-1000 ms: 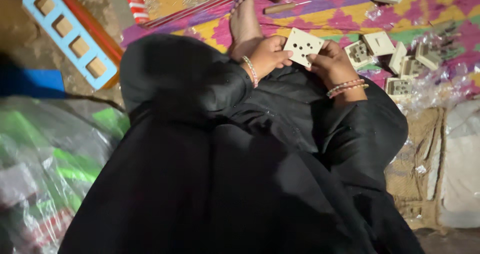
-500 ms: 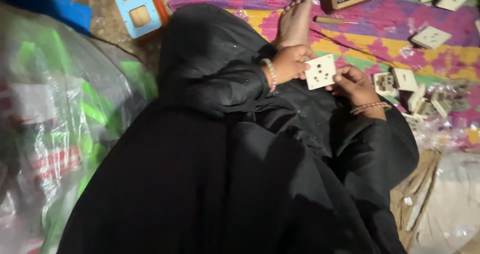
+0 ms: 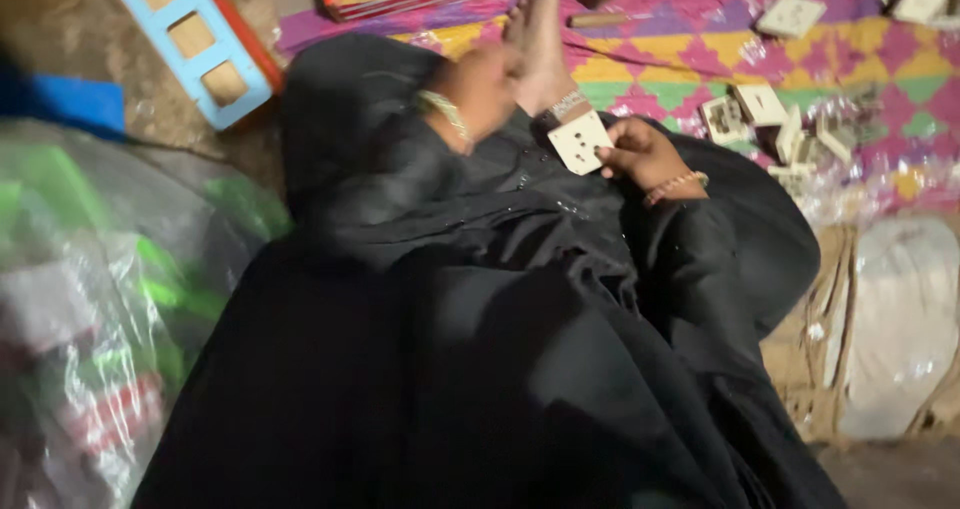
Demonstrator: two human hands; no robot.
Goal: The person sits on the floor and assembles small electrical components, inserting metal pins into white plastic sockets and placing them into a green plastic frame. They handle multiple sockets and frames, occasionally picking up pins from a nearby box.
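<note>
The right hand now alone pinches the white socket plate at upper centre of the frame. The left hand, which shared it half a second ago, has let go and rests blurred, loosely curled, beside the bare foot.

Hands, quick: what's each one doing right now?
Left hand: blurred, near the bare foot; cannot tell if open or closed.
Right hand: closed on a white socket plate.
</note>
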